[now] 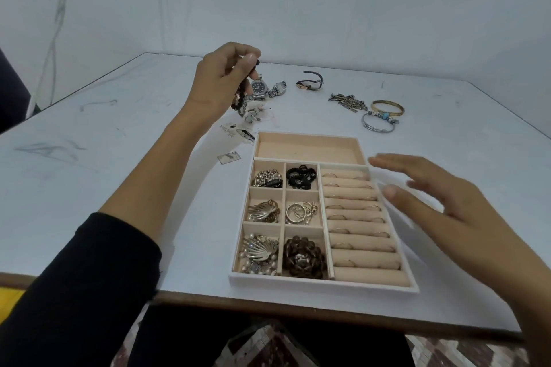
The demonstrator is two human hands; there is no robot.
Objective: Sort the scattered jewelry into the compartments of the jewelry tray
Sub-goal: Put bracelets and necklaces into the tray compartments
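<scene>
My left hand (222, 80) pinches a dark beaded bracelet (242, 89) above the table's far side. My right hand (441, 199), fingers straight and spread, is over the jewelry tray's (325, 284) right edge.

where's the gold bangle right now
Head view: the gold bangle lies on the table at far right, beyond the jewelry tray, just behind the silver charm bracelet.

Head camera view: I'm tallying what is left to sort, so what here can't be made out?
1. Dark beaded bracelet: head view, largely hidden behind the left hand gripping it.
2. Small silvery pieces beside the beige jewelry tray: too small to identify.
3. Thin rings in the tray's rolls: too small to count.
4. Right hand: motion-blurred; contact with the tray unclear.
</scene>
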